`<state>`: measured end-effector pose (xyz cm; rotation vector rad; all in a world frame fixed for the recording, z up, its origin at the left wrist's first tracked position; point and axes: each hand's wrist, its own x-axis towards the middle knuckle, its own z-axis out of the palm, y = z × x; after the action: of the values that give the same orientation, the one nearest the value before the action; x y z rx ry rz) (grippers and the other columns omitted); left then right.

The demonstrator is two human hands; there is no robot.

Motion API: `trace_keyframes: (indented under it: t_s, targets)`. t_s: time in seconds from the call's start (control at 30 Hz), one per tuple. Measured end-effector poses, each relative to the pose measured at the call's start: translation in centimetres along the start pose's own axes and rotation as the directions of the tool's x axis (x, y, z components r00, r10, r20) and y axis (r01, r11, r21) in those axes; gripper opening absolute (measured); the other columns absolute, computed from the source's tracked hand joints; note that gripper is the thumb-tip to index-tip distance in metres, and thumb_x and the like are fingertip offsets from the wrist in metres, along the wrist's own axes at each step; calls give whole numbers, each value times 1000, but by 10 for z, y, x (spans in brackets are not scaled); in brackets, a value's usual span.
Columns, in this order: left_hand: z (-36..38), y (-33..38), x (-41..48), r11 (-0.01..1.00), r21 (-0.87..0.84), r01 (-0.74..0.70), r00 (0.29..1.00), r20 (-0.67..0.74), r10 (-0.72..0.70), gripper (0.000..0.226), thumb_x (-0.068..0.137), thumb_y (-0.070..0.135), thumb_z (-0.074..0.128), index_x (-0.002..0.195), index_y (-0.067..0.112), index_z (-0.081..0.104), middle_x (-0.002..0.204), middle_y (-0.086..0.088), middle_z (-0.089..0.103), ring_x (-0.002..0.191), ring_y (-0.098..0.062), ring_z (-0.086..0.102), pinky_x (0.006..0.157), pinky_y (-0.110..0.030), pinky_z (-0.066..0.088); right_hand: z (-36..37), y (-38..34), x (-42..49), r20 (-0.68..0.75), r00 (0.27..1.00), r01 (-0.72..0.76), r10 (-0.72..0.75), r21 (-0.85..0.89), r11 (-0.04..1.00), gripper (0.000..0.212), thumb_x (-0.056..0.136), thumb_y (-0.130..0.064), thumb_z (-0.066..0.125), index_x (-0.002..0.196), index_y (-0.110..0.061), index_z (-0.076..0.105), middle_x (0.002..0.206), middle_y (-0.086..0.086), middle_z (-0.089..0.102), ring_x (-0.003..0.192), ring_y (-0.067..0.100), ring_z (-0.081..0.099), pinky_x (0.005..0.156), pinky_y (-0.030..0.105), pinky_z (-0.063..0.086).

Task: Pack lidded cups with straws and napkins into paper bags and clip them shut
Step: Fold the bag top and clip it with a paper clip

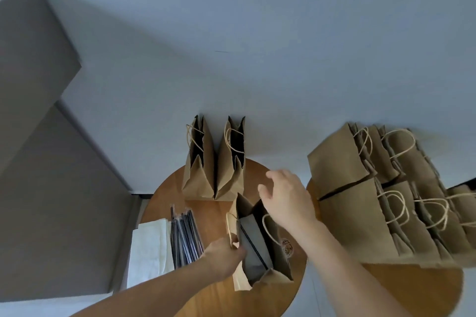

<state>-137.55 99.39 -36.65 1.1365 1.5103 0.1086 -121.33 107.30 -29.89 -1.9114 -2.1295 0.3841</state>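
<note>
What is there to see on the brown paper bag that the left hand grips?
The brown kraft paper bag stands open on the round wooden table, a twisted paper cord handle looping from its rim and a round printed mark on one side. The left hand pinches its rim; something grey sits inside.

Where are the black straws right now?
In the head view, the straws lie on the left round table, between the white napkins and the open bag.

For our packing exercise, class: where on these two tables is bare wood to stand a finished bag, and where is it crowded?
Bare wood: the near rim of the right table, in front of the bag stack; the left table between straws and two upright bags. Crowded: around the open bag.
</note>
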Motion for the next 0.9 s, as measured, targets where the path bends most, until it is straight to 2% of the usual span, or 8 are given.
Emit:
trace_keyframes:
  t_s: [0.1, 0.17, 0.27, 0.37, 0.53, 0.7, 0.8, 0.9]
  targets:
    - [-2, -2, 5, 999, -7, -33, 995, 90, 33, 50, 90, 46, 52, 134, 22, 49, 112, -7, 67, 100, -28, 68, 82, -39, 57, -13, 29, -7, 185, 945, -296, 271, 125, 947, 55, 98, -56, 33, 125, -16, 59, 119, 2, 64, 104, 19, 61, 82, 28, 47]
    - [-1, -4, 10, 998, 22, -64, 991, 115, 62, 59, 85, 53, 53, 136, 26, 46, 119, 0, 62, 104, -24, 64, 91, -41, 56, -1, 50, -23, 430, 803, -541, 412, 234, 808, 64, 96, -63, 27, 127, -15, 56, 106, 2, 62, 92, 19, 60, 81, 34, 53]
    - [5, -9, 17, 992, 47, -116, 988, 104, 111, 77, 74, 63, 56, 142, 31, 41, 129, 6, 53, 116, -18, 54, 100, -39, 48, 28, 66, -49, 642, 638, -694, 426, 239, 679, 70, 95, -67, 30, 149, -22, 36, 135, 2, 53, 114, 22, 54, 96, 40, 50]
    - [15, -10, 17, 995, -2, -103, 988, 120, 102, 94, 66, 67, 60, 149, 36, 31, 140, 9, 47, 121, -18, 51, 98, -35, 49, 52, 64, -60, 680, 668, -623, 303, 288, 727, 67, 95, -68, 26, 148, -29, 38, 151, -6, 42, 138, 19, 40, 111, 36, 33]
    - [35, 0, 17, 995, -50, -82, 997, 13, 82, 87, 65, 64, 65, 143, 36, 39, 134, 3, 55, 119, -23, 57, 101, -39, 48, 63, 54, -52, 679, 725, -548, 114, 469, 692, 44, 102, -48, 30, 105, -26, 68, 110, -5, 68, 104, 14, 62, 97, 40, 50]
    - [56, 18, 20, 993, 110, -46, 969, -236, 71, 49, 74, 48, 66, 116, 27, 53, 108, 2, 62, 97, -17, 64, 85, -39, 55, 63, 59, -45, 639, 769, -382, -33, 500, 777, 34, 99, -18, 37, 111, -10, 69, 114, 3, 69, 109, 20, 61, 98, 41, 48]
    - [62, 25, 21, 986, 166, 6, 945, -322, 49, 34, 82, 38, 60, 112, 23, 57, 99, 0, 66, 90, -20, 64, 79, -36, 55, 65, 72, -40, 622, 769, -182, -146, 432, 884, 34, 98, -17, 44, 124, -20, 65, 122, -1, 67, 113, 17, 60, 99, 38, 47]
    - [60, 26, 19, 975, 221, 32, 916, -396, 60, 9, 86, 24, 54, 92, 22, 60, 78, 2, 58, 73, -21, 59, 64, -31, 51, 66, 85, -27, 451, 859, 119, -242, 284, 951, 37, 94, -25, 54, 131, -23, 58, 129, -5, 61, 117, 15, 57, 98, 29, 47]
